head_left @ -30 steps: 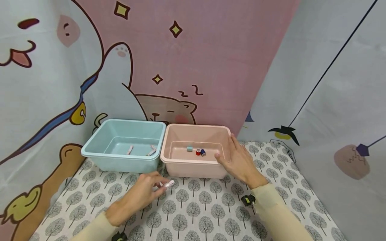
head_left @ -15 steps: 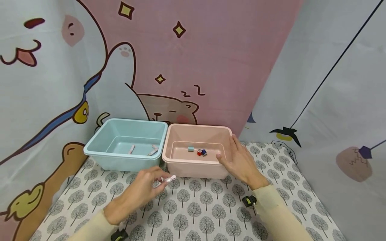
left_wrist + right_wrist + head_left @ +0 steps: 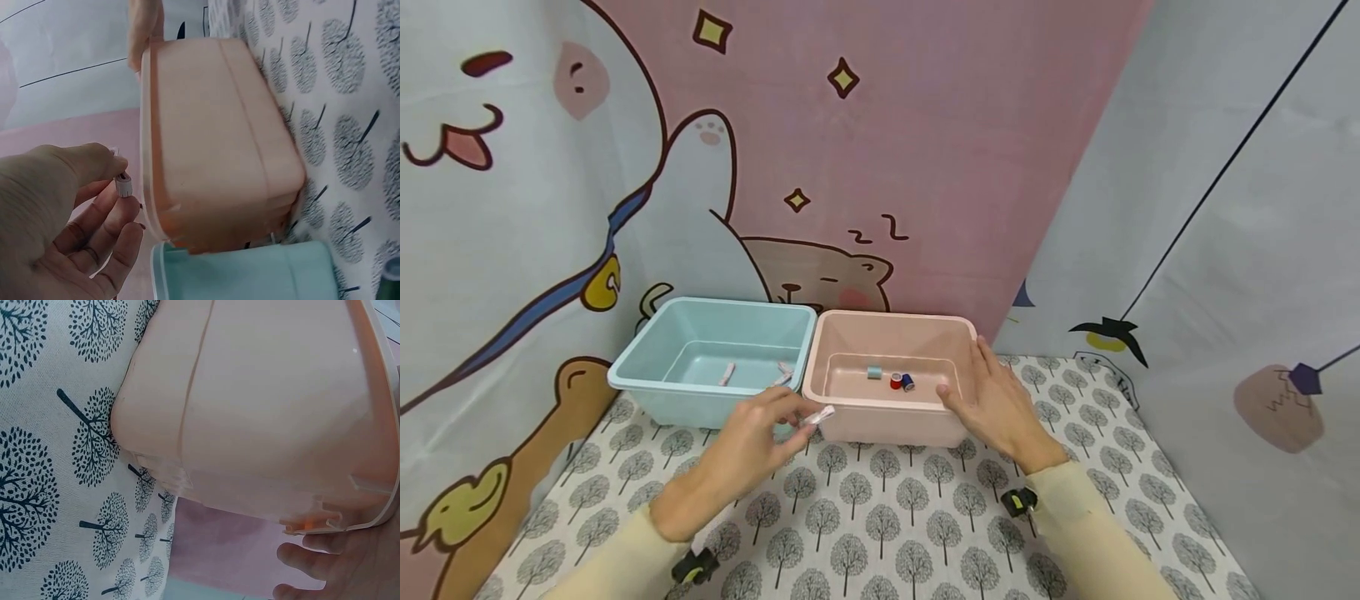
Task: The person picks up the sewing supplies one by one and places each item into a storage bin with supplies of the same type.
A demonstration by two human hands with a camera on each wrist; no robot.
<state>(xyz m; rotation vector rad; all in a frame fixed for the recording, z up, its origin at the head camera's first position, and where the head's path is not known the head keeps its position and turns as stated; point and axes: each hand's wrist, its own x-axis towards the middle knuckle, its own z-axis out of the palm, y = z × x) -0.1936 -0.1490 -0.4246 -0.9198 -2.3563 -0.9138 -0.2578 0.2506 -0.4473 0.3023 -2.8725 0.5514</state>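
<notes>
My left hand (image 3: 752,433) pinches a small pale pink-and-white clothespin (image 3: 818,416) between thumb and fingertips, in front of the point where two bins meet. In the left wrist view the clothespin (image 3: 124,185) shows end-on. My right hand (image 3: 1000,408) holds the right front corner of the pink bin (image 3: 880,406), its thumb over the rim and its fingers along the outer right side. Inside that bin lie a light blue thread spool (image 3: 874,372), a red spool (image 3: 896,381) and a dark blue spool (image 3: 908,382).
Left of the pink bin, side by side with it, stands a light blue bin (image 3: 647,387). Several similar clothespins (image 3: 727,373) lie in it. A tree-print cloth (image 3: 880,521) covers the table, and a cartoon-print curtain (image 3: 955,150) hangs behind the bins.
My left hand has moved forward with the clothespin, from over the cloth up to the bins' front walls. My right hand stays at the pink bin's corner.
</notes>
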